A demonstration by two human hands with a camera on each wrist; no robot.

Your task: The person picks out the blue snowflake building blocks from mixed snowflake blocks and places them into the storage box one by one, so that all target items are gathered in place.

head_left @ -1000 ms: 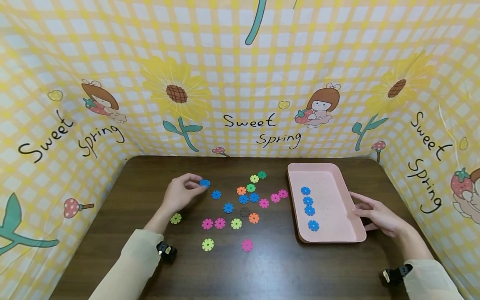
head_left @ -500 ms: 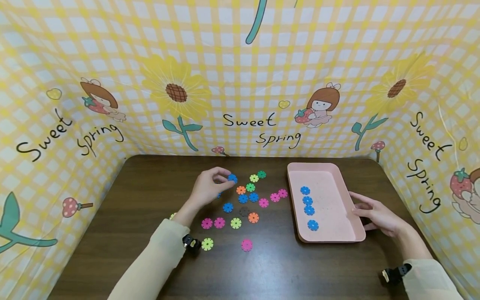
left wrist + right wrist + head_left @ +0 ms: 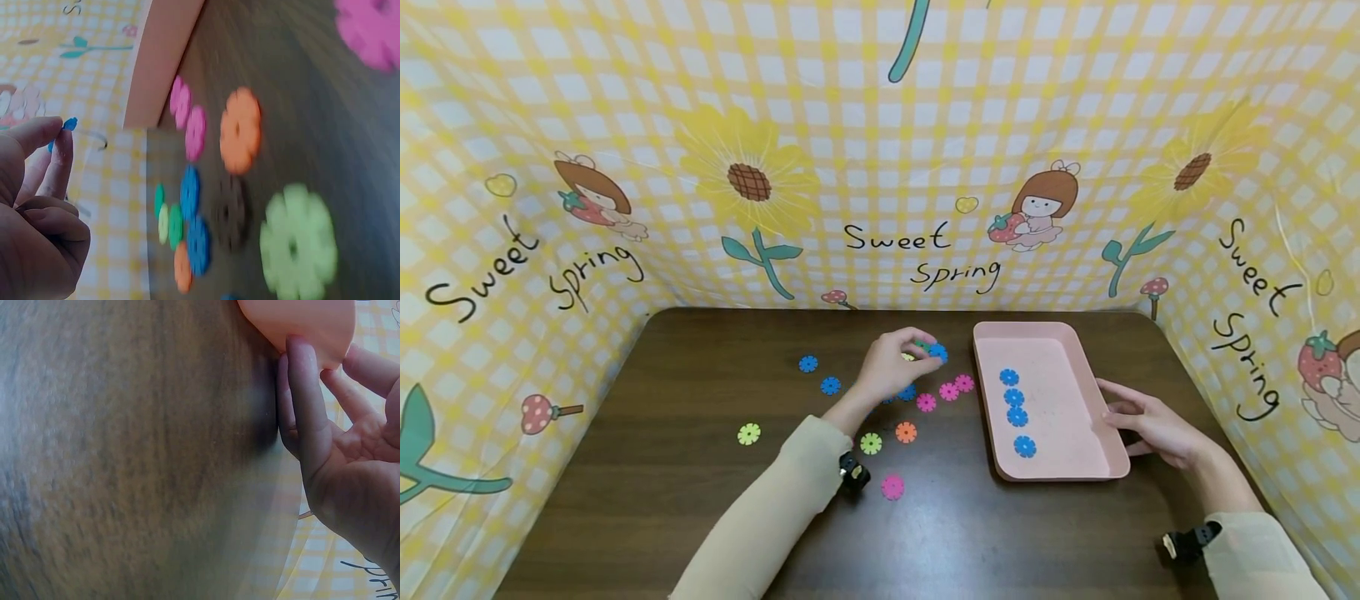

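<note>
My left hand pinches a blue notched plastic disc between thumb and fingertips, above the far middle of the table. In the left wrist view the same blue disc shows edge-on at the fingertips, the other fingers curled below. My right hand rests against the right side of a shallow pink tray, fingers fairly straight along its outer wall. In the tray, several blue discs lie in a column on the left. The right wrist view has the fingers touching the tray's wall.
More notched discs lie on the brown table: blue, magenta, orange, yellow-green. The left arm covers some of them. A dark brown disc shows in the left wrist view. Patterned cloth stands around the table's back and sides.
My left hand has moved right across the table with the blue disc, from the far left group toward the tray. The right hand stays at the tray's side.
</note>
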